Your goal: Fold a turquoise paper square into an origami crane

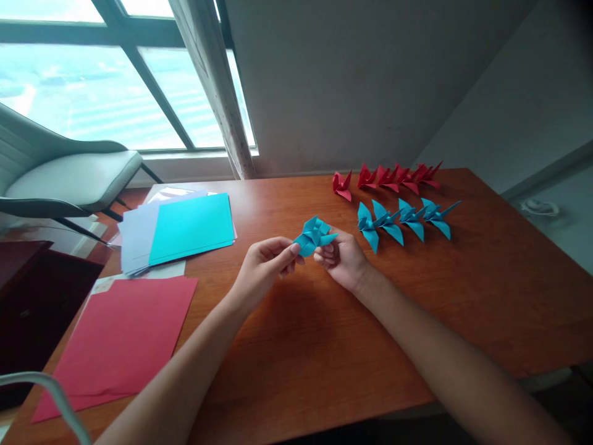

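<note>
Above the middle of the table, both hands hold a blue origami crane [314,236]. My left hand [271,262] pinches its left side between thumb and fingers. On its right side my right hand [341,256] is closed, with fingers curled beneath and behind the folded paper. To the right stands a row of several blue paper cranes [368,227], with wings spread. Behind them several red paper cranes [341,185] form a second row.
Blue paper sheets [194,228] lie over white sheets [134,238] at the table's back left. Nearer me is a stack of red paper [130,337]. The wooden table [500,278] reaches toward the back wall. A chair [74,173] stands by the window, left of a curtain [213,80].
</note>
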Available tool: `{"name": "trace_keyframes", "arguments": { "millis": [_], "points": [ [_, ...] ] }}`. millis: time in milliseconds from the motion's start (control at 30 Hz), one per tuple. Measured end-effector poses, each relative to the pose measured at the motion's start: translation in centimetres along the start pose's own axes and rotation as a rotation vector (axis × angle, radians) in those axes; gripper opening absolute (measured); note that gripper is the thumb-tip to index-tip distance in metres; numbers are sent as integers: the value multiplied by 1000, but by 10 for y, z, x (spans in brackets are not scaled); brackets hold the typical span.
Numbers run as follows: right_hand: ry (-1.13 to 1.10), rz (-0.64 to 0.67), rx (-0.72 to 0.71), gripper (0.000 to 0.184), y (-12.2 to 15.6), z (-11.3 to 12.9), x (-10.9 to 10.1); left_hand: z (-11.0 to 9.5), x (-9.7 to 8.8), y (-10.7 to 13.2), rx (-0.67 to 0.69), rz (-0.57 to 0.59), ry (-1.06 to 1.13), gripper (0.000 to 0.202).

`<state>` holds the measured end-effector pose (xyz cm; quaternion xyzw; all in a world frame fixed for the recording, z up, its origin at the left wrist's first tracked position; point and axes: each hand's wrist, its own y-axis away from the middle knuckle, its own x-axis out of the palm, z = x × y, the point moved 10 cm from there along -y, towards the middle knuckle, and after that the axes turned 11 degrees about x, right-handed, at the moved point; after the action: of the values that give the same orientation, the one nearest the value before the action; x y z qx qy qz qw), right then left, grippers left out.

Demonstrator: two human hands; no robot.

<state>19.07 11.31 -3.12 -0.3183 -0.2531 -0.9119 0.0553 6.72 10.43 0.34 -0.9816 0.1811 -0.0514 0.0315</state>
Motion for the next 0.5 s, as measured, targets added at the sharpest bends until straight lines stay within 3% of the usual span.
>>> {"name": "trace_keyframes", "arguments": {
  "millis": [167, 300, 500],
  "points": [
    [255, -29, -109, 7, 6, 11, 1, -7, -15, -3, 34, -86, 74, 33],
    [251, -5, -153, 38, 10, 18, 4, -10, -26, -6, 30, -99, 82, 37],
    [103, -44, -125, 34, 9, 18, -3, -4, -23, -5, -49, -32, 81, 42]
  ]
}}
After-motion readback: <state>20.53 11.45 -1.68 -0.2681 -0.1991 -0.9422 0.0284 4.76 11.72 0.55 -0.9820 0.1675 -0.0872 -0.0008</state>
